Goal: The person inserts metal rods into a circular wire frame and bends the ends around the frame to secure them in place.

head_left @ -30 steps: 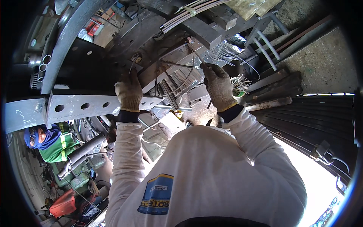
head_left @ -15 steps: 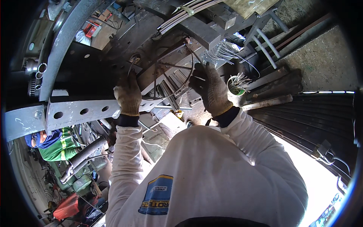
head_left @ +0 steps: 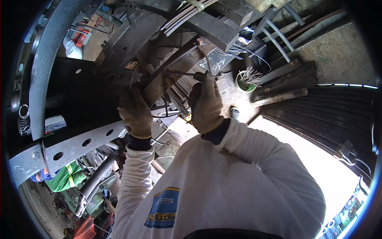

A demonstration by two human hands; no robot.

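Both my hands wear knitted work gloves and are raised over a steel workbench. Between them is a ring of bent metal rod (head_left: 207, 59) with spokes meeting at a small hub. My left hand (head_left: 136, 111) is closed round the ring's left side, where the rod's end curves up past the fingers. My right hand (head_left: 207, 104) closes on the ring's right side, near the outer end of a spoke. A rusty steel bar (head_left: 157, 81) runs diagonally behind the ring. The lower right of the ring is partly hidden by my right hand.
A steel beam with round holes (head_left: 71, 147) crosses at left, under a thick curved pipe (head_left: 51, 67). A bundle of rods (head_left: 185, 18) lies at the top. A bucket of offcuts (head_left: 247, 81) stands at right. A person in green (head_left: 65, 177) is at lower left.
My right hand has moved left and closed on the ring, where before its fingers were spread beside it. My left hand stays at the ring. The view has shifted slightly.
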